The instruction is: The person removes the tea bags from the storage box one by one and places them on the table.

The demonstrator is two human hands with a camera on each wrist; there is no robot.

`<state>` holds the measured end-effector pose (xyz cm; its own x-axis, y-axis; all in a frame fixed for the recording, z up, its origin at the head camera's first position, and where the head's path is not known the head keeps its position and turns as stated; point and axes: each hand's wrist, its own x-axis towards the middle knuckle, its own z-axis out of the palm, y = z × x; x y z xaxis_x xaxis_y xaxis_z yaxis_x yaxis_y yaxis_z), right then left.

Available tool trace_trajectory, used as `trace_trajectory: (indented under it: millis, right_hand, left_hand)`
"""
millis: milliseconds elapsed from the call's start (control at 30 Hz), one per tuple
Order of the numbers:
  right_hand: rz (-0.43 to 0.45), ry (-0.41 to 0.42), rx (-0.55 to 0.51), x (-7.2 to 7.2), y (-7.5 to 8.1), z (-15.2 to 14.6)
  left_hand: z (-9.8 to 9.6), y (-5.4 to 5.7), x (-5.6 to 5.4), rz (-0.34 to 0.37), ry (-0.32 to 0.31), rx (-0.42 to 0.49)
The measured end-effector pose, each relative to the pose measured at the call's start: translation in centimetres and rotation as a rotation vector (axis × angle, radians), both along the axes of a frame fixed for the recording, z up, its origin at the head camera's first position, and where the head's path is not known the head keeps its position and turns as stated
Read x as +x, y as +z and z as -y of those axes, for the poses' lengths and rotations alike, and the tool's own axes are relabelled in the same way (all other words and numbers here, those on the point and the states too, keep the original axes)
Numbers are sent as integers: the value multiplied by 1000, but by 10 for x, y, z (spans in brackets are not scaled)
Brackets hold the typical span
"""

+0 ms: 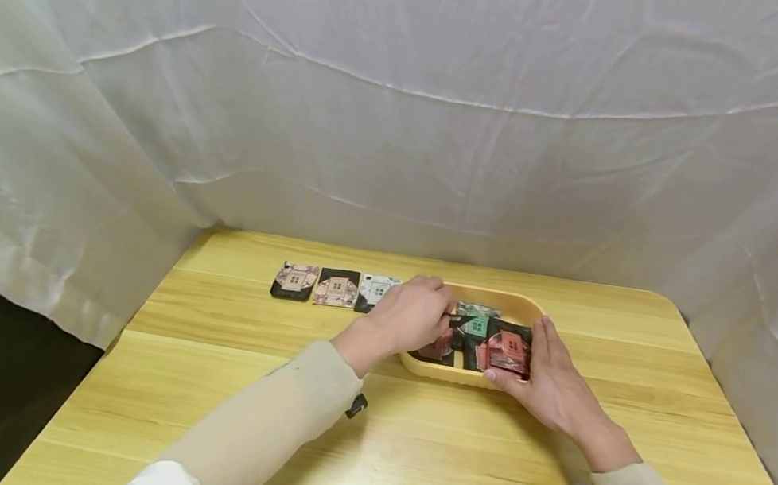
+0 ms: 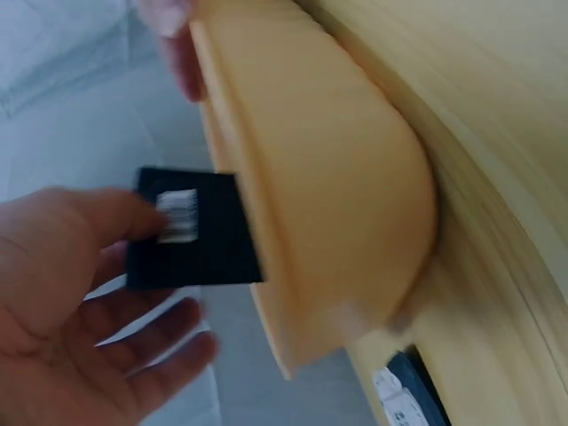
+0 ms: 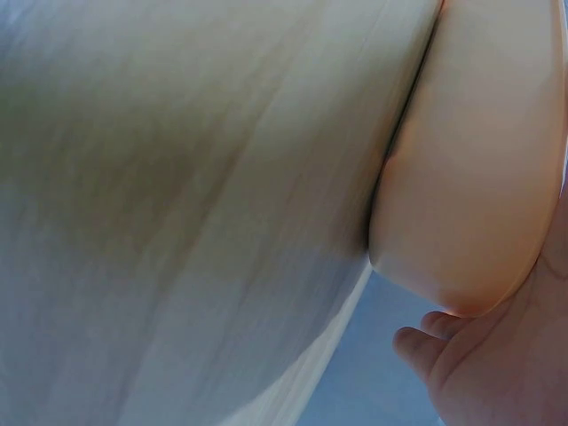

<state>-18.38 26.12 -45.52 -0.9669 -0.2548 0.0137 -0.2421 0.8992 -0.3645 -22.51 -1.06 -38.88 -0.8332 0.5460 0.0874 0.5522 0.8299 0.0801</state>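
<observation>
Pinching a flat black packet [image 2: 217, 253] with a white barcode label between thumb and finger, the left hand [image 1: 410, 313] reaches to the left end of a yellow-orange tray [image 1: 449, 374]; its other fingers spread loosely below the packet. In the left wrist view one edge of that packet overlaps the tray's rim, though whether the two touch cannot be told. The right hand [image 1: 555, 393] lies against the tray's opposite end, thumb at the near rim and fingers extended along the end wall, so the tray sits between both hands. Inside it, just beside the right thumb and fingers, is a black packet with a red label [image 1: 509, 348]; a green-labelled packet [image 1: 476, 326] lies between the hands, and a darker red-and-black packet [image 1: 436, 349] lies next to the left hand, partly covered by it. Beyond the left hand, on its outer side, three packets form a row: a white-and-blue one [image 1: 375, 289] nearest, partly behind the hand, then a cream-and-black one [image 1: 336, 288], then a pinkish one [image 1: 294, 281] with a black lower part. Under both hands spreads a wood-grain table [image 1: 236, 385], and a pale curtain [image 1: 441, 160] hangs beyond them.
</observation>
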Motion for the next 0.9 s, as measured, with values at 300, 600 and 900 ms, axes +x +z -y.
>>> trace_trajectory:
  millis: [300,600,900]
  right_hand:
    - [0,-1,2,0,1,0]
    - [6,-2,3,1,2,1]
    - [6,-1,0,1,1,1]
  left_hand:
    - [1,-9,-5,93,17,-67]
    - [-6,-11,-13,239,-34,-180]
    - [-16,-16,-21,312,-23,-284]
